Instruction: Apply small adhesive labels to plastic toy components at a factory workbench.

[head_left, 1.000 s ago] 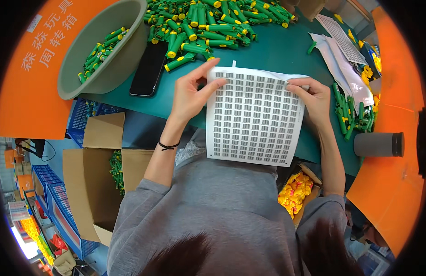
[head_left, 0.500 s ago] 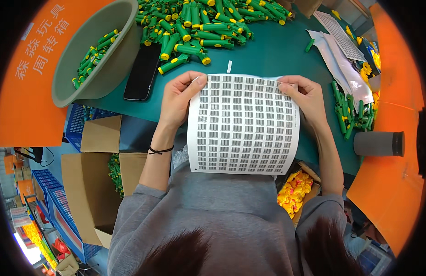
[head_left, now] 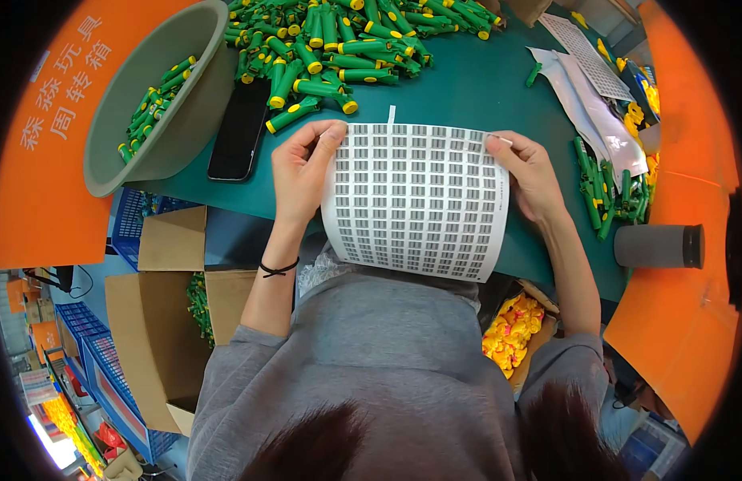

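Note:
My left hand (head_left: 303,170) pinches the upper left corner of a white sticker sheet (head_left: 416,196) between thumb and fingers. At the upper right corner, my right hand (head_left: 528,170) grips the same sheet. Rows of small dark striped labels cover it, and it bows in front of my body above the table edge. A narrow white strip (head_left: 392,115) lies just beyond its top edge. Farther off is a heap of green tubes with yellow ends (head_left: 331,48). A black phone (head_left: 239,132) lies to the left of my left hand.
A grey-green basin (head_left: 206,104) holding green tubes stands at the left. More sheets (head_left: 575,104), loose green tubes (head_left: 597,192) and a dark grey cylinder (head_left: 658,246) are at the right. Below are an open cardboard box (head_left: 150,337) and a box of yellow pieces (head_left: 511,333).
The sheet has tilted, its lower edge rising in view and slanting down to the right. Both hands keep their hold and have shifted slightly left.

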Demonstrator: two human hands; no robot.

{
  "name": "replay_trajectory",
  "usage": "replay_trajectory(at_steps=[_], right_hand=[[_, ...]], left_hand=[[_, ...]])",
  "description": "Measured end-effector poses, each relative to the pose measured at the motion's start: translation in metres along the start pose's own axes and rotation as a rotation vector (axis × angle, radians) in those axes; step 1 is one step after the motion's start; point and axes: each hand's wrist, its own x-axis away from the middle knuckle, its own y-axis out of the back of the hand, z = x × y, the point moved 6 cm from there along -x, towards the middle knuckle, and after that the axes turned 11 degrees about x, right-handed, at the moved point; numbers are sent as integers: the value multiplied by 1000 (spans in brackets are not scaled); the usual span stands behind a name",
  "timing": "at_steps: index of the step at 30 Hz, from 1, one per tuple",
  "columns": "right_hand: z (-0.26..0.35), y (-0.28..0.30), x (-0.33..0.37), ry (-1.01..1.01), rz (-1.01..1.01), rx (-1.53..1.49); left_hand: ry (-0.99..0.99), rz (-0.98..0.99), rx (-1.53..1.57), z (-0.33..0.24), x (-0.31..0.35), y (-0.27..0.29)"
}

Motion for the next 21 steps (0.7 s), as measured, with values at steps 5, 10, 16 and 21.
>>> replay_trajectory(at_steps=[5,10,16,21], right_hand=[[-4,7,-1,9,-83,137],[-9,6,-6,-4,-70,226],[-6,5,-5,26,-127,219],[-3,6,-3,138,-244,445]], left_hand=[[-75,28,-96,-7,-2,-11],[-448,113,-820,-25,4,-28],[-726,295,-1132,-40,11,-79],[-650,492,-978,-7,-2,-77]])
